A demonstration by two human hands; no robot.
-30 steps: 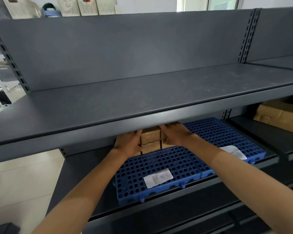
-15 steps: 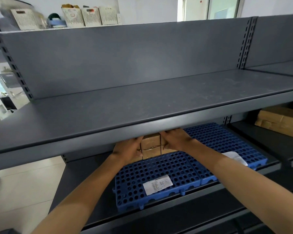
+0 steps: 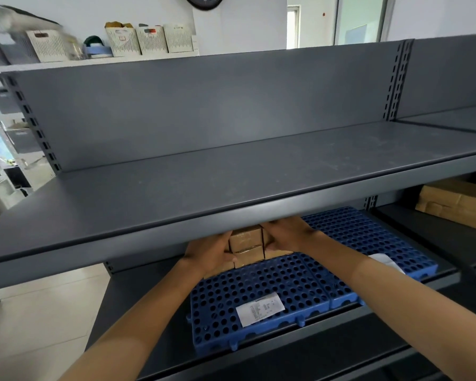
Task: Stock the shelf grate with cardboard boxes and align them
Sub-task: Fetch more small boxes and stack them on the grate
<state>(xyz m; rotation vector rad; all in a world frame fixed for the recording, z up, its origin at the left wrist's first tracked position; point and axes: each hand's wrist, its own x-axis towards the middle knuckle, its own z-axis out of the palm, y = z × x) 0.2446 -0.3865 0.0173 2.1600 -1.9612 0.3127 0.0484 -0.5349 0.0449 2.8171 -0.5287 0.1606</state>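
Far up and to the left of the blue perforated plastic grate [image 3: 259, 292], a row of white slotted plastic baskets [image 3: 149, 38] stood on a high ledge by the wall. The grate lay on the lower dark grey metal shelf [image 3: 138, 298], and the upper dark grey metal shelf [image 3: 231, 174] overhung its rear edge. At the grate's rear left, the left hand [image 3: 208, 253] gripped the left side of a stack of small brown cardboard boxes [image 3: 246, 244], its thumb curled onto the front face and its fingers hidden behind. The boxes sat on the grate in two visible tiers, their tops tucked under the upper shelf's lip. The right hand [image 3: 289, 235] clasped the stack's right side, thumb at the front, so the stack was held between both hands. A white printed paper label [image 3: 259, 308] lay flat near the grate's front edge. A second white paper slip [image 3: 384, 261] lay on the grate's right part, partly covered by the right forearm. Beyond the grate's right end, larger tan cardboard cartons [image 3: 456, 204] rested on the neighbouring shelf bay.
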